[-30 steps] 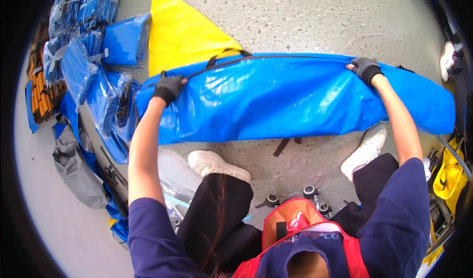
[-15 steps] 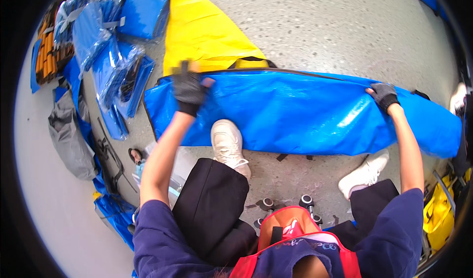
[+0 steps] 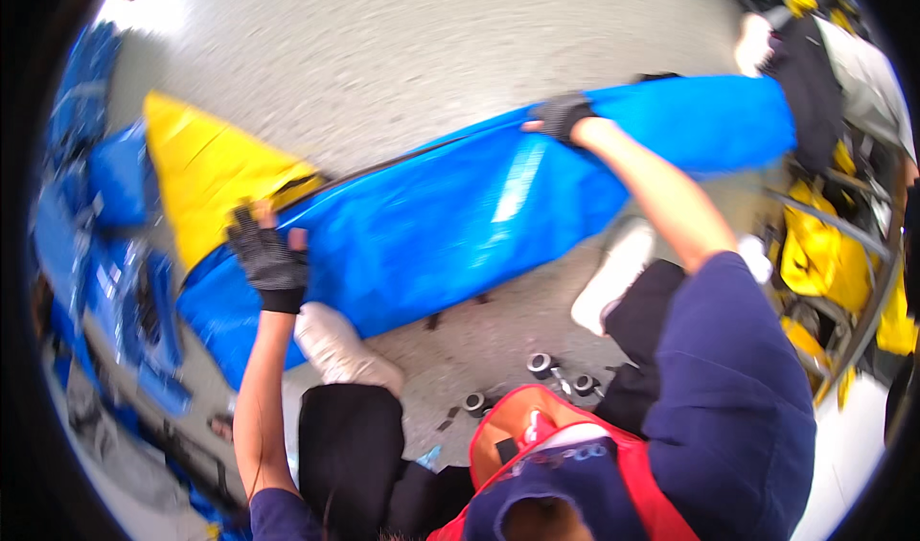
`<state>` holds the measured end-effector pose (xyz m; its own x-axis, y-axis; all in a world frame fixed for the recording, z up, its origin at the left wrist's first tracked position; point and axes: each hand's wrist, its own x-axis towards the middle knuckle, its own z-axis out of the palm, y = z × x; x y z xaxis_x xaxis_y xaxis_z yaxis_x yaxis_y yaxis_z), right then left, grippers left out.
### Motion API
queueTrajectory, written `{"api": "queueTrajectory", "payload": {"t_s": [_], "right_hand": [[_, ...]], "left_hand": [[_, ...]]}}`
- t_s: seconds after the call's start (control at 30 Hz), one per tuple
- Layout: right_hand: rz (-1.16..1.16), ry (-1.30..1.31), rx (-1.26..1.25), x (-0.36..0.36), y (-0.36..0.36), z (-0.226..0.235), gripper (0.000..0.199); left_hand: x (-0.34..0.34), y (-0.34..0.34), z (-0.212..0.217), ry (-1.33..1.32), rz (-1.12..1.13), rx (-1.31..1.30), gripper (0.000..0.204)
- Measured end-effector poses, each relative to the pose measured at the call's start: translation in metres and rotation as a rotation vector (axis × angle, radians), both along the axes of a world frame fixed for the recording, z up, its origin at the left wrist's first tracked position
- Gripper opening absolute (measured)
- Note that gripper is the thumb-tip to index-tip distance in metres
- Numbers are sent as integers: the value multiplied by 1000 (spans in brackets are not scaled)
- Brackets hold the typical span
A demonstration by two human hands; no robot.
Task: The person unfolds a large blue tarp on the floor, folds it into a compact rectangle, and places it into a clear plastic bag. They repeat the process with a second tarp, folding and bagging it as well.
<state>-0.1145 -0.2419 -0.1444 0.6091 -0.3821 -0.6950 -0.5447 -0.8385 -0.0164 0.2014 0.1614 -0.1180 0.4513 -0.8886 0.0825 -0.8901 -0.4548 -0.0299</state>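
A long piece of glossy blue tarpaulin [image 3: 422, 225] lies folded across the floor in front of my feet, a dark strip running along its far edge. From under its left end a yellow tarpaulin piece [image 3: 206, 162] sticks out in a point, with a black strap [image 3: 297, 189] at the border. My left hand [image 3: 268, 258], in a grey fingerless glove, rests over the blue tarpaulin's left part with its fingers spread. Gloved likewise, my right hand [image 3: 563, 119] grips the far edge right of the middle; its fingertips are partly hidden.
Plastic-wrapped blue packs [image 3: 125, 292] lie in a heap at the left. Wheeled stool casters [image 3: 541, 364] show between my legs. At the right stands a metal rack [image 3: 843, 220] with yellow bags [image 3: 824, 253], and another person's dark trouser leg [image 3: 810, 91] is beyond the tarpaulin's end.
My view has turned to the right, so the tarpaulin now slants up rightward. My left hand, blurred before, is spread flat near the left end. My right hand stays on the far edge.
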Motion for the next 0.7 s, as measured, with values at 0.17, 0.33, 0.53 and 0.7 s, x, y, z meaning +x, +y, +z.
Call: {"api": "queueTrajectory", "payload": {"t_s": [0.17,0.33,0.53,0.7], "right_hand": [[16,-86,-216,5,28,48,60],[207,-30,163,-38,-41,82,79],[83,-202,158,-114,-108,44,70],[-117,223,536,-114,-141,44,96]], "left_hand": [[-192,-118,-2,365,-306,60,72],[-222,-126,1,259,-183,154,79],[-305,-171,3,334,-464,226,83],[-346,-201,15,469,-401,365,84]]}}
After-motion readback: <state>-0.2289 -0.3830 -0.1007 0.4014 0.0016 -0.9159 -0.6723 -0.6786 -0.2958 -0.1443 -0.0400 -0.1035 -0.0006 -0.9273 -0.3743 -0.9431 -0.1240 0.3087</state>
